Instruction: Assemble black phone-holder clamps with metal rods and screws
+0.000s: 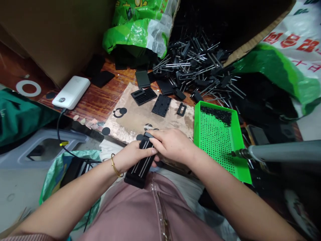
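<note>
Pink zippered jacket fills the bottom of the frame. Just above it, a black plastic holder with metal pins runs lengthwise away from the chest, its far end leaning slightly right. Left hand grips its middle from the side; right hand pinches the far end. Green perforated tray sits to the right.

A perforated tray lies right of the cardboard sheet.
</note>
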Demonstrator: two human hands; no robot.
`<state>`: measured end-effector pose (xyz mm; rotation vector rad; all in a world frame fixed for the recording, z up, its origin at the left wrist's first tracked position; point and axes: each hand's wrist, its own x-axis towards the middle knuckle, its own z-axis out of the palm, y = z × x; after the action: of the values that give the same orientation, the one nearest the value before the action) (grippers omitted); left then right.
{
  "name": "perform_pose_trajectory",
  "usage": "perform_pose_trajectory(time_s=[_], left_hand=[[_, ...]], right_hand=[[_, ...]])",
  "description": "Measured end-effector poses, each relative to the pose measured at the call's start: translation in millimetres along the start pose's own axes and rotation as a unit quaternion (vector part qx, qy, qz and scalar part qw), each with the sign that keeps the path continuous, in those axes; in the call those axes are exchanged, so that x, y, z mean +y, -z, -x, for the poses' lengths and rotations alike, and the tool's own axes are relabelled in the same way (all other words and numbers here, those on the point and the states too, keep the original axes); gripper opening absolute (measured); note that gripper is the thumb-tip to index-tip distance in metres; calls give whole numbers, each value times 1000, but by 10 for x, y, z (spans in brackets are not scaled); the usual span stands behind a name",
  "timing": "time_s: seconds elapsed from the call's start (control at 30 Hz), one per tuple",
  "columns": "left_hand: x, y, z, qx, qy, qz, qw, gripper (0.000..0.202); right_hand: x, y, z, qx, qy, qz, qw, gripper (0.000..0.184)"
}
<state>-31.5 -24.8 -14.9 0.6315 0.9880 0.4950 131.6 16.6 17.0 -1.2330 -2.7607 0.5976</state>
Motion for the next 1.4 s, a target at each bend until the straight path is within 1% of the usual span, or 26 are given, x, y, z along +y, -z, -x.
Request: perform_pose_trajectory(time_s=[0.17, 0.33, 0.47, 0.53, 0.63, 0.73, 1.03, 1.23, 1.4], left_hand=[[1, 35, 3, -20, 10, 30, 999, 28], [3, 76, 16, -49, 23, 54, 997, 33], [-1, 70, 20, -39, 26, 50, 998, 40], [1, 61, 20, -31, 29, 44, 998, 42], [3, 58, 18, -18, 33, 35, 999, 37], [2, 73, 17, -22, 28, 33, 999, 33], [-12, 107, 18, -54, 26, 54, 997, 38], [-36, 111, 28, -58, 16, 64, 996, 34], [-38, 109, 16, -70, 17, 98, 993, 39]], right_hand=[[51, -78, 24, 39, 23, -29, 999, 31], [88, -115, 49, 53, 27, -82, 995, 37], [108, -114, 51, 53, 23, -168, 984, 38], [117, -120, 48, 50, 20, -192, 980, 39], [126, -137, 43, 50, 16, -195, 979, 39], [129, -153, 40, 56, 16, -191, 980, 38], [128, -159, 24, 67, 25, -192, 979, 37], [115, -162, 29, 77, 29, -193, 978, 36], [117, -163, 16, 81, 37, -190, 978, 37]])
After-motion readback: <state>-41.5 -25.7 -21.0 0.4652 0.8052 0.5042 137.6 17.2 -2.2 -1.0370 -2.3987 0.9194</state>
